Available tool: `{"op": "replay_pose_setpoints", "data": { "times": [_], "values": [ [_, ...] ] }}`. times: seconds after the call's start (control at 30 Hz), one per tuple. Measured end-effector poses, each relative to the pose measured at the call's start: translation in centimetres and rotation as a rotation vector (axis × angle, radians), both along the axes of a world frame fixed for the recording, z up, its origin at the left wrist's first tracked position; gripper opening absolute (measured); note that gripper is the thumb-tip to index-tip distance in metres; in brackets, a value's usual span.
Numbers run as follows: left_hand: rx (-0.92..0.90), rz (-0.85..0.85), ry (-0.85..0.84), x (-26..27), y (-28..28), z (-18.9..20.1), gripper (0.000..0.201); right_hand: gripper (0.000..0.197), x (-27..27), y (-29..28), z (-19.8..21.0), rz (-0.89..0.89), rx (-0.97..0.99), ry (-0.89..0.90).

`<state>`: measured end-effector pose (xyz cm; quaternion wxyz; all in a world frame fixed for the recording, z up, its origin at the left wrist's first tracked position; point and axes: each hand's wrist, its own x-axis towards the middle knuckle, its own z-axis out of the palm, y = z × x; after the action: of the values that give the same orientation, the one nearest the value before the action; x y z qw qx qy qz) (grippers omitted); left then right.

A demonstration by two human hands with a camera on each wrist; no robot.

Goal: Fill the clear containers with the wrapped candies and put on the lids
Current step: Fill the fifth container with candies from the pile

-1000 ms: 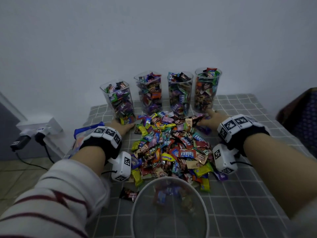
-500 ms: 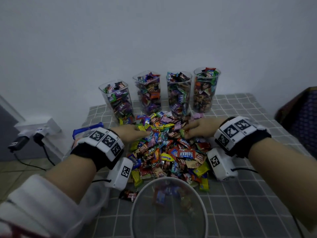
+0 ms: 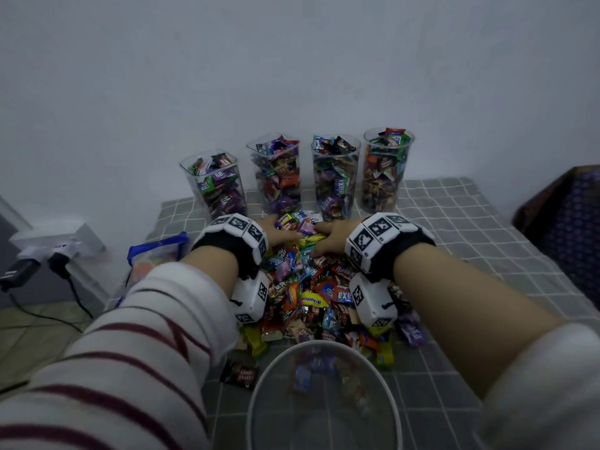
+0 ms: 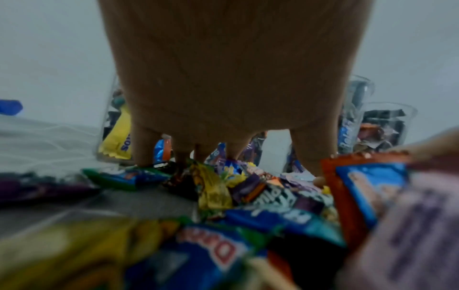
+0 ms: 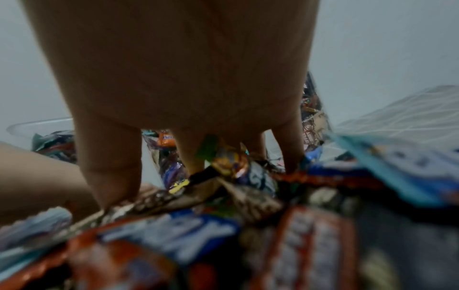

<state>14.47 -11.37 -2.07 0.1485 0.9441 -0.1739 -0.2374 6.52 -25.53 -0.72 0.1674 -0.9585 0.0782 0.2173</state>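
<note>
Four clear containers (image 3: pixel 334 181) stand packed with candy in a row at the wall, none lidded. Both hands are in the far end of the wrapped candies (image 3: pixel 311 287) heaped on the checked cloth (image 3: pixel 487 254): my left hand (image 3: pixel 279 233) and right hand (image 3: pixel 334 237) lie almost touching, fingers (image 4: pixel 144 145) straight and spread, their tips pressed down into the wrappers.

Four clear containers (image 3: pixel 337 181) stand in a row by the wall, all full of wrapped candies, with no lids on. A big pile of bright wrapped candies (image 3: pixel 311 297) lies in front of them on my tabletop (image 3: pixel 487 254).
</note>
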Motion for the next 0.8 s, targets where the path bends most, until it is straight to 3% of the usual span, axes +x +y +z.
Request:
{"op": "replay_pose_setpoints", "data": {
  "times": [0.13,0.37,0.43,0.53,0.6,0.67,0.8],
  "values": [
    [-0.005,-0.133,0.026,-1.2,-0.4,0.4,0.067,0.064,-0.9,0.1,0.2,0.047,-0.057,0.005],
    [0.323,-0.395,0.106,-2.6,-0.2,2.8,0.072,0.058,-3.8,0.1,0.5,0.127,-0.028,0.073],
    [0.318,-0.410,0.080,-2.0,-0.7,3.8,0.069,0.052,-4.9,-0.3,1.1,0.109,0.070,0.083],
    [0.259,-0.380,-0.136,-0.6,-2.1,4.2,0.063,0.040,-6.3,-1.3,1.3,-0.052,0.256,-0.080],
    [0.233,-0.360,-0.202,0.0,-3.3,3.7,0.065,0.043,-6.8,-2.4,0.9,-0.136,0.219,-0.185],
    [0.224,-0.334,-0.149,0.3,-4.6,3.0,0.074,0.048,-7.4,-3.6,0.6,-0.175,0.123,-0.229],
    [0.193,-0.330,0.038,0.5,-6.1,1.3,0.092,0.057,-8.3,-5.7,-0.2,-0.238,0.132,-0.240]
  ]
}}
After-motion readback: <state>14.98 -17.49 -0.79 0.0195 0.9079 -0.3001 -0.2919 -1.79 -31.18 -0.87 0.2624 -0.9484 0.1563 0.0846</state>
